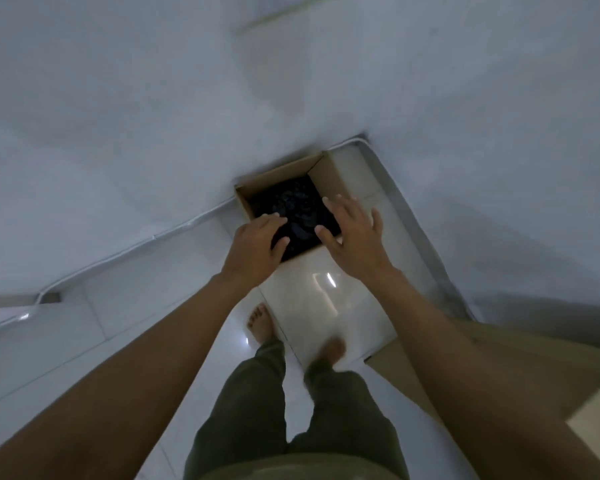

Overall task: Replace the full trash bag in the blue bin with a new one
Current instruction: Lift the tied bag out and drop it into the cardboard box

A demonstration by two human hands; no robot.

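White floor tiles (pixel 84 341) hold a cardboard box (pixel 329 174) of black bags (pixel 291 206) in the wall corner. Left hand (pixel 255 245) and right hand (pixel 355 237) hover over it, fingers spread, holding nothing.

Right foot (pixel 331 351) motion-blurred, dark box contents (pixel 291 206) indistinct, forearms cut off by frame edge

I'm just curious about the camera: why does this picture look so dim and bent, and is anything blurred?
Head view: dim, bluish light; wide-angle lens bows the wall edges; bright glare streaks on the glossy floor tile; one foot is smeared by motion; the cardboard box interior reads nearly black, so its dark contents are hard to identify.
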